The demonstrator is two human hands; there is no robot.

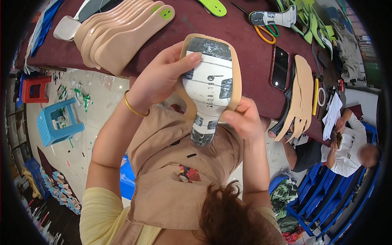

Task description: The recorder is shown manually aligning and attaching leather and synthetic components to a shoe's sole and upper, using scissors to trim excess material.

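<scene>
In front of my apron I hold up a white insole board (pixel 222 92) with black patches and printed marks. A beige lining piece (pixel 237 65) lies behind it, its edge showing around the board's wide end. My left hand (pixel 163 75) grips the left edge, thumb flat on the white face and fingers hidden behind. Lower on the right edge, my right hand (pixel 245 118) pinches the board and lining between thumb and curled fingers. The narrow dark end (pixel 202 136) points down toward my lap.
Glossy beige insoles (pixel 126 36) lie overlapped on the maroon-covered table (pixel 163 53). Scissors (pixel 266 34), a phone (pixel 280 67), beige cut strips (pixel 299 98) and a tape roll (pixel 321 97) are at the right. A blue stool (pixel 59 120) and red stool (pixel 36 89) stand left. Another person (pixel 347 143) sits right.
</scene>
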